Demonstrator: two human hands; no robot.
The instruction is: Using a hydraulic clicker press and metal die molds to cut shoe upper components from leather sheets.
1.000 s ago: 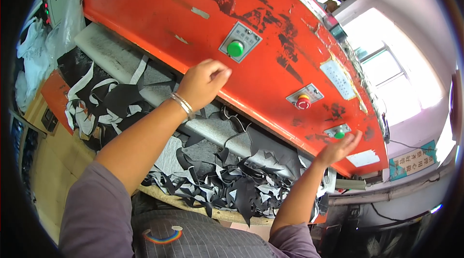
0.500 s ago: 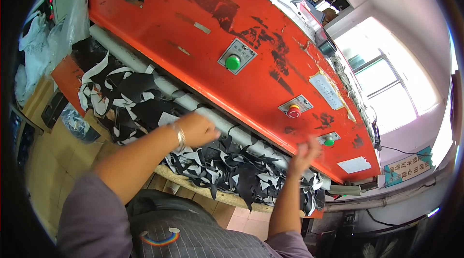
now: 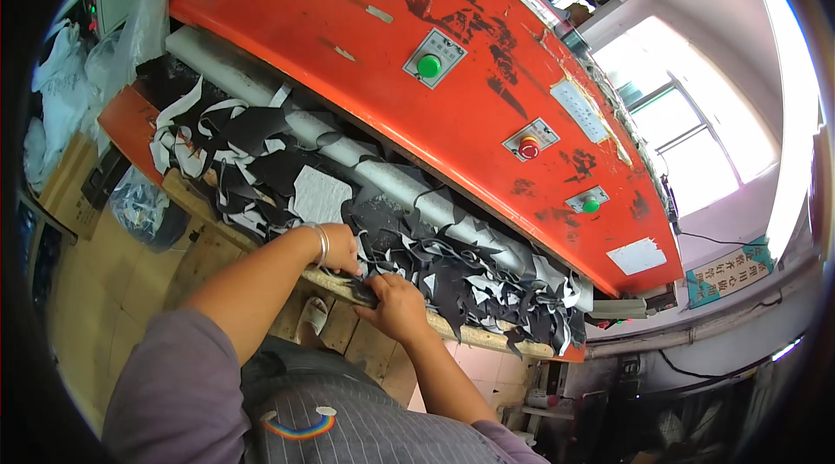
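Pale-edged bed (image 3: pixel 478 337) slanting across view; black and white scraps (image 3: pixel 444 286) heaped along it, light-grey sheet (image 3: pixel 320 196) among them, possibly overlapping some.

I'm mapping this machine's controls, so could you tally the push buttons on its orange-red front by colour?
Green buttons: 2
Red button: 1
Total: 3
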